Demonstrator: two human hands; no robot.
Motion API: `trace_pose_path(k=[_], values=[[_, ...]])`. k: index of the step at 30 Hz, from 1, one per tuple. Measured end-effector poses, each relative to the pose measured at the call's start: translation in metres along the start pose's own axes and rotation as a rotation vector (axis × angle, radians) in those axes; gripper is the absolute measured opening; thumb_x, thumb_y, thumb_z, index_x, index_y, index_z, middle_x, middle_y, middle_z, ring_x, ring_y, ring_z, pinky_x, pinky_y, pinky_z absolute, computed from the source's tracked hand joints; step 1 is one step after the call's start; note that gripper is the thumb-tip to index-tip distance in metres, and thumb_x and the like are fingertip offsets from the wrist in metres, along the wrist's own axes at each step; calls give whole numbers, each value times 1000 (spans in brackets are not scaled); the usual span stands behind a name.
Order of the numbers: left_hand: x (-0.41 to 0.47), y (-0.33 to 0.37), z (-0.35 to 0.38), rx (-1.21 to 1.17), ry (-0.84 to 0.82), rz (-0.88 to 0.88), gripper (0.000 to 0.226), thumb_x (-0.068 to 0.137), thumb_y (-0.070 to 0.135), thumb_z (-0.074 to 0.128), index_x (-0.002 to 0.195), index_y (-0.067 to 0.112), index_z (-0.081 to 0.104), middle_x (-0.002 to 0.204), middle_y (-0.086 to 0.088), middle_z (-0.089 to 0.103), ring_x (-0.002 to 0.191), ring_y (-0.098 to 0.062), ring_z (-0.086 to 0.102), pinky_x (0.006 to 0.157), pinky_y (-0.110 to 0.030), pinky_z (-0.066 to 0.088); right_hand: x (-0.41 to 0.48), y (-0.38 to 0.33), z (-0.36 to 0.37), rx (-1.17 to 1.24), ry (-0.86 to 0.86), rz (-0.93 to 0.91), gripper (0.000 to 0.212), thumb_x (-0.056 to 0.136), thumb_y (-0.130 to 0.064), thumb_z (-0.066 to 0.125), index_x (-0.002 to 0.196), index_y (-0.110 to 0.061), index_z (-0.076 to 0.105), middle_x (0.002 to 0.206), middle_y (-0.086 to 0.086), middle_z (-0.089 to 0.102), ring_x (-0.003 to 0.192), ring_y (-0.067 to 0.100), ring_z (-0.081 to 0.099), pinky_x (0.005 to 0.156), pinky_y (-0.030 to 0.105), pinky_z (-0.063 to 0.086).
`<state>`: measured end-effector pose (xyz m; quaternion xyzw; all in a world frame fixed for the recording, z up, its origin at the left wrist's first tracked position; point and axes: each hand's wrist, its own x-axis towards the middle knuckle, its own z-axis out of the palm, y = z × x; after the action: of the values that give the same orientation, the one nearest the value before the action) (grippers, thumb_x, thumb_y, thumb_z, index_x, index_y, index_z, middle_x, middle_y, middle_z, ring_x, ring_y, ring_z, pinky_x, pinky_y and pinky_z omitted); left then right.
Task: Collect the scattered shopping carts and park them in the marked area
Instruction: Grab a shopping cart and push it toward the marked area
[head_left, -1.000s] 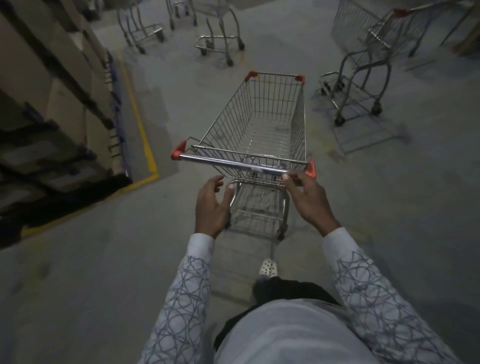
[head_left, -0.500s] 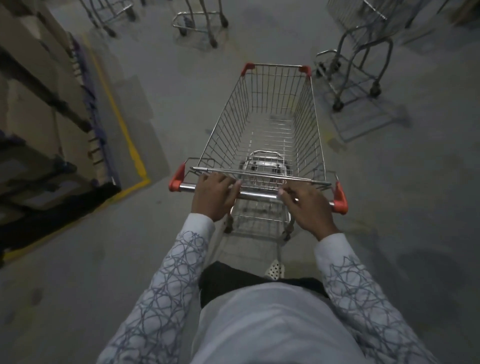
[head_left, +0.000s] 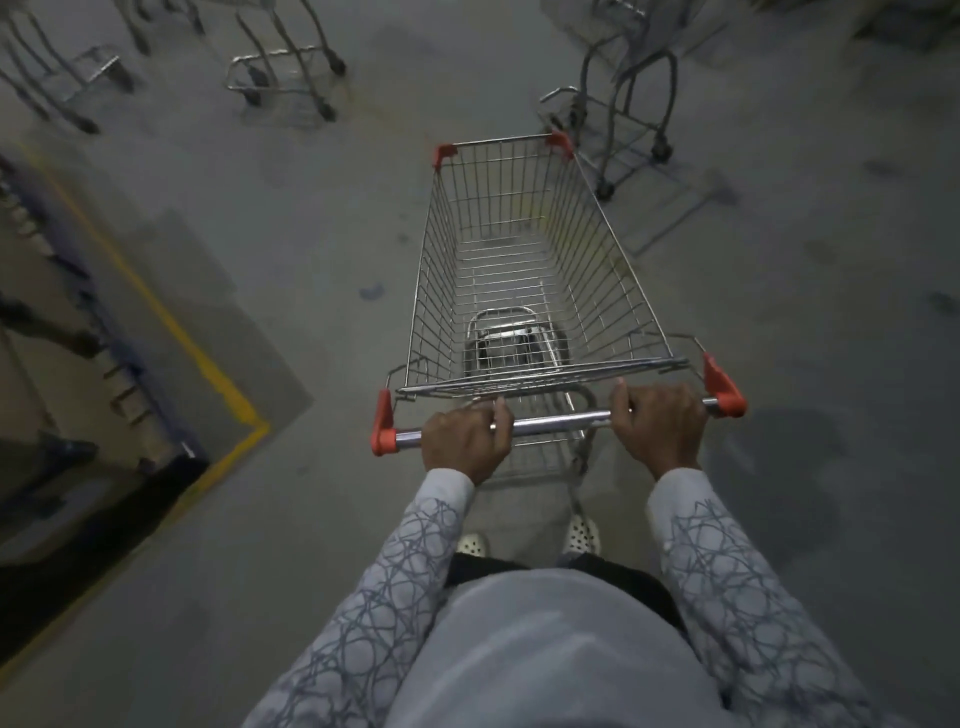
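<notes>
A wire shopping cart (head_left: 524, 260) with red corner caps stands right in front of me on the grey floor, its basket empty. My left hand (head_left: 464, 435) grips the left part of its chrome handle bar (head_left: 558, 422), and my right hand (head_left: 658, 420) grips the right part. A yellow floor line (head_left: 171, 327) forms a corner at the left.
Another cart (head_left: 621, 98) stands just past the front right corner of mine. Two more carts (head_left: 283, 67) sit at the top left. Stacked shelving with boxes (head_left: 57, 332) runs along the left edge behind the yellow line. Open floor lies to the right.
Both hands went from reaching for the handle bar to gripping it. The cart now sits closer to me, its front end nearer the cart at the upper right.
</notes>
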<state>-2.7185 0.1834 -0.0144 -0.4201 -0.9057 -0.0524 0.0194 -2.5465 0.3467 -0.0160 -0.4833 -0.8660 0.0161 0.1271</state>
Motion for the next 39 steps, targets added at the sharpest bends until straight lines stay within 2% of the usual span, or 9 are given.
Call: trace_pose_path(k=[9,11,16,20,25,29,34,37,39], values=[[25,-47,3,20,59,116,56,92,47,40,57,17,71,44,-1,57,40,-24,54,54,-26,30,-13,-43,13,-90,17,142,61,97,-40,36,60,-8,72,55,13,63,52,31,57,72,37,43],[32,-56,4,26,57,145,57,92,46,39,56,15,71,45,-2,58,41,-25,55,54,-26,34,-17,-55,15,-100,8,193,61,97,-40,36,61,-7,73,55,15,64,52,32,58,71,37,43],[55,-75,2,61,-27,220,62,92,49,29,63,15,72,52,-6,62,51,-28,61,57,-29,32,-24,-80,8,-61,59,232,52,93,-32,49,54,-2,67,48,18,59,45,31,57,62,35,45],[75,-82,1,57,-7,281,63,92,49,29,64,14,73,53,-7,62,52,-28,61,56,-28,29,-22,-90,9,-111,12,252,60,97,-37,39,54,-5,66,50,14,61,46,29,57,59,32,40],[102,-87,0,78,-15,358,61,93,49,28,70,15,74,56,-7,61,54,-27,56,57,-29,27,-11,-100,18,-156,-87,306,67,98,-44,26,61,-8,69,58,12,66,54,28,62,65,34,42],[133,-84,5,102,-75,378,62,94,53,29,73,15,73,62,-7,60,56,-27,50,57,-29,31,-2,-105,17,-126,-95,318,63,99,-42,30,58,-10,65,56,9,63,52,25,58,61,30,42],[180,-71,5,165,-164,411,67,87,65,21,66,14,58,65,-6,56,60,-26,54,57,-30,34,22,-108,20,-111,-35,356,61,99,-40,41,51,-8,61,49,9,58,46,23,54,54,27,29],[205,-54,4,172,-172,405,56,92,61,32,71,15,56,71,-8,51,67,-29,55,60,-32,33,41,-100,24,-113,3,375,58,96,-38,52,49,-7,61,47,9,59,43,24,56,54,26,26],[219,-40,5,179,-173,404,56,92,59,33,71,13,57,70,-9,51,64,-28,50,59,-32,33,55,-90,26,-113,4,380,57,96,-38,53,48,-8,59,46,9,58,42,23,54,54,26,26]])
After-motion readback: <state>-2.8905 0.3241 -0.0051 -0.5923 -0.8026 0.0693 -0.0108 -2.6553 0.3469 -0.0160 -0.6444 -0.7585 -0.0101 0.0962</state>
